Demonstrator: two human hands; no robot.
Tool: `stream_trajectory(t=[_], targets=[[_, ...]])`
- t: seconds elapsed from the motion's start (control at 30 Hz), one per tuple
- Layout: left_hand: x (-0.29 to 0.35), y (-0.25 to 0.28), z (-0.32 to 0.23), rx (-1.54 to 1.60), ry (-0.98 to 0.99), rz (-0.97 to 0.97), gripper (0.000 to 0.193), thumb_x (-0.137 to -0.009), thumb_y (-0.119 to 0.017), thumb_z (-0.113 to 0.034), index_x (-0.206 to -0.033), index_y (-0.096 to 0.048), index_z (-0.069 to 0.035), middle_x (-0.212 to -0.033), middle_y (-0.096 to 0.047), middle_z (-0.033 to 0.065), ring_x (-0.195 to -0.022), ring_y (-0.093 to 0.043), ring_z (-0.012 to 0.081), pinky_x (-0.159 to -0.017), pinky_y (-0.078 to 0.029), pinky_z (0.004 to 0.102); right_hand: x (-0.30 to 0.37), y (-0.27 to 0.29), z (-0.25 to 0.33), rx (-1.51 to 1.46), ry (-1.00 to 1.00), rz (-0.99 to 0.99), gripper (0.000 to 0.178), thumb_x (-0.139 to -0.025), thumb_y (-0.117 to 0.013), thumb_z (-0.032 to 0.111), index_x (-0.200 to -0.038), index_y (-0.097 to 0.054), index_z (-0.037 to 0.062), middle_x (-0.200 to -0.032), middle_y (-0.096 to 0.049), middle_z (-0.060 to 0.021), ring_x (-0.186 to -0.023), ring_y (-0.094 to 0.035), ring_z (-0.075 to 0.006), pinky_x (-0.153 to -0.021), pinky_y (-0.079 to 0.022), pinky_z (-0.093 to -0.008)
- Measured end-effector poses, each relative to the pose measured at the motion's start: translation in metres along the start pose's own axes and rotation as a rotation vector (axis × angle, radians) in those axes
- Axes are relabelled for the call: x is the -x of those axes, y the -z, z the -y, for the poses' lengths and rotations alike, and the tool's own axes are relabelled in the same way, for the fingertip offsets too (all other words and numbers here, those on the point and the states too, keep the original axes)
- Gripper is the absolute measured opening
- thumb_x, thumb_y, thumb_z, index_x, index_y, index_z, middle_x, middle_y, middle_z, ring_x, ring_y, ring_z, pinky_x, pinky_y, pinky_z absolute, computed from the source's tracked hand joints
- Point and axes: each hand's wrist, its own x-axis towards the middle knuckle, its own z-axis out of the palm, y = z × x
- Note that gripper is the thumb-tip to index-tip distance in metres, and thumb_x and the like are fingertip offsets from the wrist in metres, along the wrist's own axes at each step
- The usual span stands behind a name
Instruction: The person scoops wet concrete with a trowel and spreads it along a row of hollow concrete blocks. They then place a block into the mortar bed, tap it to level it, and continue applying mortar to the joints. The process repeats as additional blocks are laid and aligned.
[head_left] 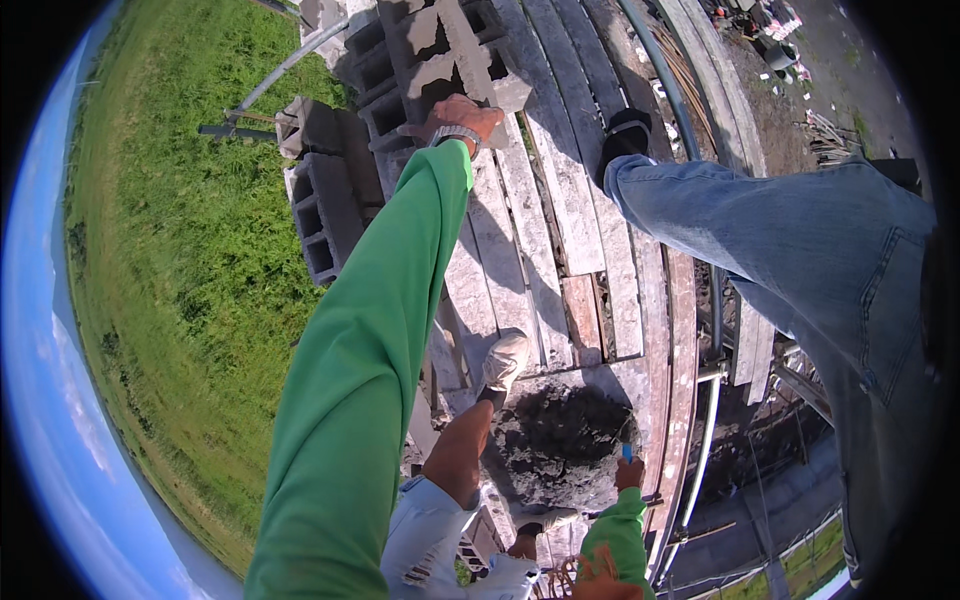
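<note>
My left hand (465, 120), a band at its wrist, reaches to the top and grips the edge of a grey hollow concrete block (430, 80); its fingertips are partly hidden. Low in the view, my right hand (630, 472) is closed round the blue handle (627, 451) of what looks like a trowel. The tool's blade is hard to make out against the dark wet mortar (560, 430) heaped on the boards beside my feet.
More hollow blocks (325, 215) stand left of the plank platform (560, 200), with grass beyond. Another person's jeans leg (720, 210) and dark shoe (622, 140) are on the right. Metal scaffold pipes (665, 70) run along that side. My light shoe (506, 360) rests by the mortar.
</note>
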Motion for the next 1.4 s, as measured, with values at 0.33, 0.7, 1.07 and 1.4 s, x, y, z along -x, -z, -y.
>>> stream_trajectory(t=[0.33, 0.7, 1.07, 1.4], targets=[[-0.062, 0.033, -0.025, -0.171, -0.161, -0.591, 0.101, -0.078, -0.078, -0.067, -0.139, -0.048, 0.007, -0.148, -0.050, 0.0295, -0.133, -0.053, 0.0466, -0.110, -0.044, 0.0515, 0.003, -0.001, 0.001, -0.138, 0.211, -0.098, 0.027, -0.091, -0.069, 0.026, -0.084, -0.061, 0.0006, -0.057, -0.056, -0.0086, -0.043, -0.056, -0.0216, -0.039, -0.044, -0.0406], [-0.208, 0.037, -0.014, -0.165, -0.273, 0.079, 0.068, -0.070, -0.087, -0.058, -0.100, -0.078, 0.003, -0.100, -0.076, 0.0216, -0.092, -0.072, 0.0325, -0.089, -0.056, 0.0441, 0.037, 0.031, 0.032, -0.259, 0.075, 0.067, 0.025, -0.089, -0.068, 0.026, -0.092, -0.065, 0.0011, -0.064, -0.060, -0.0132, -0.052, -0.061, -0.0275, -0.048, -0.046, -0.0448], [-0.095, 0.011, 0.023, -0.108, -0.209, 0.050, 0.070, -0.070, -0.089, -0.040, -0.121, -0.071, 0.004, -0.116, -0.074, 0.0246, -0.112, -0.070, 0.0402, -0.101, -0.054, 0.0428, 0.028, 0.050, 0.036, -0.171, 0.126, 0.068, 0.027, -0.087, -0.068, 0.025, -0.081, -0.064, -0.0007, -0.059, -0.060, -0.0130, -0.047, -0.062, -0.0261, -0.045, -0.048, -0.0445], [0.038, -0.017, 0.058, -0.368, -0.342, 0.590, 0.079, -0.061, -0.090, -0.035, -0.121, -0.066, 0.011, -0.112, -0.071, 0.0279, -0.110, -0.068, 0.0379, -0.095, -0.053, 0.0430, 0.011, 0.059, 0.029, -0.055, 0.062, 0.083, 0.030, -0.088, -0.071, 0.026, -0.079, -0.062, -0.0011, -0.059, -0.061, -0.0116, -0.048, -0.063, -0.0244, -0.045, -0.048, -0.0429]])
